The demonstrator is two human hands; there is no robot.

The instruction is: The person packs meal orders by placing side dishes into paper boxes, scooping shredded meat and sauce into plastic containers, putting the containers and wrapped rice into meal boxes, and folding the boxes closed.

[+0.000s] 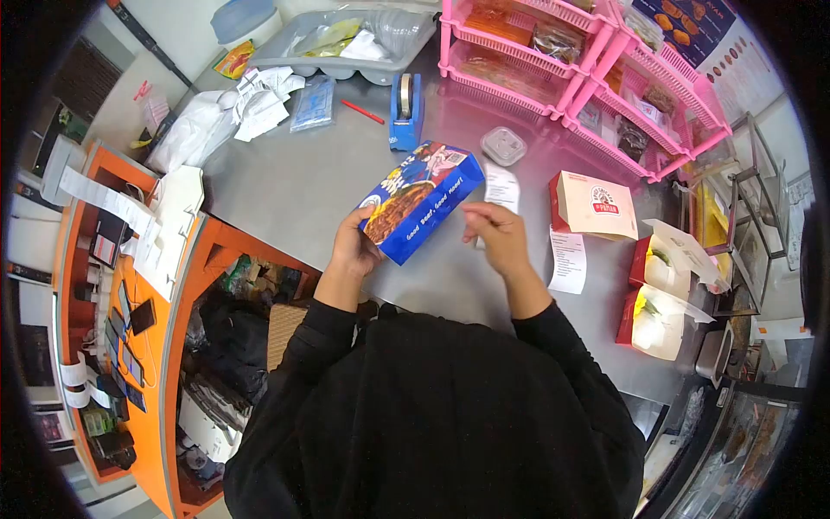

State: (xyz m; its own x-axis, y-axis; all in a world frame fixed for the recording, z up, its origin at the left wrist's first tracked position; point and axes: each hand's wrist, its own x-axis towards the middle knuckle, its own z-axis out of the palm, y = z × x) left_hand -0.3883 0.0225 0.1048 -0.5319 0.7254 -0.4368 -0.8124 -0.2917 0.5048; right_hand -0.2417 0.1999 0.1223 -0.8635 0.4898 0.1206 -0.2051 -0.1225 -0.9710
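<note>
My left hand (354,246) grips the left end of a blue printed food box (417,208), holding it tilted above the steel counter. A picture of food covers the box's top, and white lettering runs along its long side. Just right of the box is my right hand (497,233), its fingers curled together in a pinch; whether something small is between them is hidden. Partly behind that hand lies a paper receipt (501,189), with a small clear lidded tub (503,146) beyond it.
A blue tape dispenser (405,112) and a red pen (362,112) lie behind the box. Pink basket racks (519,91) stand at the back. On the right are a closed red-and-cream box (596,205), another receipt (567,261) and two open boxes (654,320). An orange shelf unit (186,285) stands left.
</note>
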